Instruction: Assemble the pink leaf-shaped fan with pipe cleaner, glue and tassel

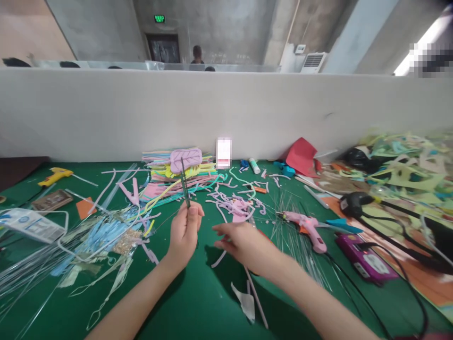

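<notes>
Two-handed above the green table [208, 302]. Pinching dark, thin stems [186, 188] roughly upright between thumb and fingers of the left hand [186, 230], with a lilac leaf-shaped piece [193, 159] in line with their upper end; cannot tell if attached. Hovering near lilac strips [239, 206] with the right hand [242, 240], fingers parted, apparently gripping nothing. Probably at a holding step; calls next for a steady left pinch.

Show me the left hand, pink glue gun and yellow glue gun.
Left hand [184, 231], head view: its middle.
Pink glue gun [314, 233], head view: its handle.
Yellow glue gun [56, 176], head view: its body.
</notes>
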`<move>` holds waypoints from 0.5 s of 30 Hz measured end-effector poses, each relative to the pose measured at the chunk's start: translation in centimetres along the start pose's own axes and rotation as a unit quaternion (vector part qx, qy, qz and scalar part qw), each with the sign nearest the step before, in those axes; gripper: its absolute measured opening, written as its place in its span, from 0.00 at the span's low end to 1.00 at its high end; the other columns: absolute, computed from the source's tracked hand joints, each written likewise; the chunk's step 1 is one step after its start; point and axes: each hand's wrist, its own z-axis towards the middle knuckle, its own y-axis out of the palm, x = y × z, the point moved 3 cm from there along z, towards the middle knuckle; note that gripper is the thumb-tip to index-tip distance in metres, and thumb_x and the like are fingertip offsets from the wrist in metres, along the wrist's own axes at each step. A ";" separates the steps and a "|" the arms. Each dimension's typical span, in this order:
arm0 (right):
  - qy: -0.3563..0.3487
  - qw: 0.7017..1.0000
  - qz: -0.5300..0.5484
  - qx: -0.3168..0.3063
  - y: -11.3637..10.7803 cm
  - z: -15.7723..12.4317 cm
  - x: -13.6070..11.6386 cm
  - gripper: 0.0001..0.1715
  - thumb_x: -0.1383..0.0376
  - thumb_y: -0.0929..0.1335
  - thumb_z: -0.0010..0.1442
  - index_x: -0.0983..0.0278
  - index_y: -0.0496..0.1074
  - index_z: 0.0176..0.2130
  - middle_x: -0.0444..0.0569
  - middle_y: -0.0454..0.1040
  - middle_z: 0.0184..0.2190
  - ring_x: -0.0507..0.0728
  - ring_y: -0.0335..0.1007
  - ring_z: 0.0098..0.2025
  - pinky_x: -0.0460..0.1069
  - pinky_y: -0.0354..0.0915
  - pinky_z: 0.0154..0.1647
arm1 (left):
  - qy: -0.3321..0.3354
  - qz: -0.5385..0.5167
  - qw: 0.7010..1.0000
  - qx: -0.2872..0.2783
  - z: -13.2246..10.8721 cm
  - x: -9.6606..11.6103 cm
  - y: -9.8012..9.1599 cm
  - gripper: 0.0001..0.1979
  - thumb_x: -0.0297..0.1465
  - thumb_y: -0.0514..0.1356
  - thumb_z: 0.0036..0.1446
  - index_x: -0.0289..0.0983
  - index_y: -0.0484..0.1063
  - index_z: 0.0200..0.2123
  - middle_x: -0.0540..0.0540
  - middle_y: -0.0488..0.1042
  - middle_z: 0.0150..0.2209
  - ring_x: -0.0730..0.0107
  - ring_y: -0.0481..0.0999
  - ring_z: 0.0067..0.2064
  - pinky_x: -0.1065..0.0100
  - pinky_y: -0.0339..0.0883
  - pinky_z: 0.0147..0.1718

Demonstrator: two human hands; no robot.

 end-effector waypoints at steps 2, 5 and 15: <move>0.070 0.997 -0.020 0.029 -4.6 -1.8 2.3 0.11 0.64 0.67 0.61 0.60 0.77 0.42 0.48 0.81 0.37 0.56 0.78 0.36 0.47 0.68 0.38 | 0.004 -0.002 1.000 0.005 0.1 -0.4 -0.1 0.17 0.43 0.49 0.66 0.38 0.64 0.30 0.57 0.53 0.19 0.78 0.54 0.19 0.74 0.50 0.18; 0.275 0.952 -0.116 0.070 -11.8 -4.0 8.7 0.13 0.55 0.66 0.60 0.58 0.77 0.40 0.45 0.80 0.33 0.55 0.77 0.33 0.48 0.68 0.35 | 0.005 -0.018 1.000 0.012 0.4 -0.8 -0.3 0.15 0.43 0.51 0.65 0.38 0.64 0.32 0.57 0.52 0.18 0.79 0.53 0.18 0.75 0.48 0.17; 0.512 0.847 -0.118 -0.082 -11.8 -3.8 24.4 0.19 0.59 0.66 0.64 0.65 0.68 0.52 0.53 0.70 0.51 0.57 0.70 0.47 0.56 0.70 0.47 | 0.000 -0.041 0.999 0.017 0.6 -0.9 -0.3 0.15 0.41 0.51 0.65 0.38 0.64 0.32 0.58 0.51 0.18 0.80 0.53 0.18 0.75 0.48 0.17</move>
